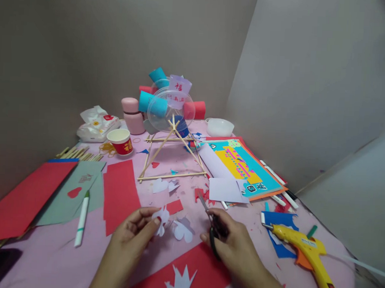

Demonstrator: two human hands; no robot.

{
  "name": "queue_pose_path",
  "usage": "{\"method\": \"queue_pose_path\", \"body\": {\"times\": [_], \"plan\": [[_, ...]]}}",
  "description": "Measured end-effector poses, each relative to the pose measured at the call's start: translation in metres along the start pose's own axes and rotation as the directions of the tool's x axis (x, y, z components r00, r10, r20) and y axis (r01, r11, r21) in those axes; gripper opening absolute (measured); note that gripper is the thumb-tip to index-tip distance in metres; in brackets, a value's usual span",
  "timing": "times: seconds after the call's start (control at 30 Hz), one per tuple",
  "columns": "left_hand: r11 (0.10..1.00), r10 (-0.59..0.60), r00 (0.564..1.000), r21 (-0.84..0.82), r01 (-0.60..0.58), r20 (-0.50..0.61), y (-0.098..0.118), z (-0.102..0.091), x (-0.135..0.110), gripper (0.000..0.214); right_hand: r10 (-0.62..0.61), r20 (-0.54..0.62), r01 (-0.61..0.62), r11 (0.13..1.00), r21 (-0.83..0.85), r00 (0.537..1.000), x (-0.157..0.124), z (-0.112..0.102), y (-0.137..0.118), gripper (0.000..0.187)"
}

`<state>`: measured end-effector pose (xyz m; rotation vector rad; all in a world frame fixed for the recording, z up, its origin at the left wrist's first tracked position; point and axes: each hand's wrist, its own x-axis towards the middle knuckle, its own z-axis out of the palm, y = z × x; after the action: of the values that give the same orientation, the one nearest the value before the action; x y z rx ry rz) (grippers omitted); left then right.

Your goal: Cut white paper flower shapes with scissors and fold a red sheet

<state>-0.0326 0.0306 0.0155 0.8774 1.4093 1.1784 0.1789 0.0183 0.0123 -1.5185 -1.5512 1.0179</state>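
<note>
Between thumb and fingers, my left hand (134,232) pinches a small white paper cutout (163,217) with rounded lobes. My right hand (235,245) grips black-handled scissors (215,235), their blades pointing up and away over red paper scraps (199,195). Between the hands lies another white paper cutout (183,233), heart-like in shape. Closer to me, a spiky white paper piece (181,283) rests on a red sheet (155,279). Further off, white cut pieces (160,185) lie by the base of a wooden-stick frame (171,176), which carries a wheel of clear plastic discs (160,110) and coloured paper cups.
At right lies a yellow glue gun (314,253) on blue paper. A colourful paper pad (268,178) sits behind it. On the left are red sheets (120,196), a marker (82,220), a paper cup (120,141), a pink flask (133,117) and a tissue pack (98,126).
</note>
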Motion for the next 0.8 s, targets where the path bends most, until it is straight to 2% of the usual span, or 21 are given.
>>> {"method": "queue_pose_path", "body": {"times": [0.07, 0.17, 0.33, 0.43, 0.53, 0.63, 0.7, 0.8], "plan": [[1.000, 0.021, 0.999, 0.013, -0.021, 0.024, -0.001, 0.000, 0.001, 0.048, -0.054, -0.016, 0.048, 0.961, -0.272, 0.998, 0.003, -0.007, 0.004, 0.042], [1.000, 0.006, 0.999, 0.016, -0.006, 0.041, 0.002, 0.002, -0.001, 0.054, -0.081, -0.007, 0.067, 0.863, -0.501, 0.997, 0.006, -0.015, 0.009, 0.044], [0.998, -0.021, 1.000, 0.052, 0.020, 0.003, 0.012, 0.005, -0.005, 0.056, -0.132, 0.024, 0.114, 0.733, -0.671, 0.991, 0.005, -0.023, 0.012, 0.049], [0.999, -0.024, 0.999, 0.049, 0.022, 0.041, 0.013, 0.005, -0.005, 0.047, -0.155, 0.054, 0.146, 0.681, -0.718, 0.986, 0.003, -0.027, 0.011, 0.049], [1.000, -0.016, 0.994, 0.028, 0.013, 0.112, 0.008, 0.005, -0.005, 0.030, -0.224, 0.050, 0.190, 0.664, -0.723, 0.973, 0.001, -0.033, 0.007, 0.043], [1.000, 0.007, 0.990, -0.013, -0.005, 0.139, 0.004, 0.007, -0.006, 0.022, -0.309, -0.058, 0.190, 0.711, -0.677, 0.949, -0.002, -0.033, -0.006, 0.029], [0.999, 0.013, 0.989, -0.042, -0.007, 0.147, 0.001, 0.009, -0.008, 0.021, -0.316, -0.061, 0.234, 0.805, -0.545, 0.947, -0.002, -0.025, -0.018, 0.025], [0.996, -0.011, 0.980, -0.082, 0.028, 0.200, -0.001, 0.012, -0.012, 0.024, -0.250, 0.099, 0.264, 0.949, -0.175, 0.963, 0.000, -0.002, -0.034, 0.024]]}}
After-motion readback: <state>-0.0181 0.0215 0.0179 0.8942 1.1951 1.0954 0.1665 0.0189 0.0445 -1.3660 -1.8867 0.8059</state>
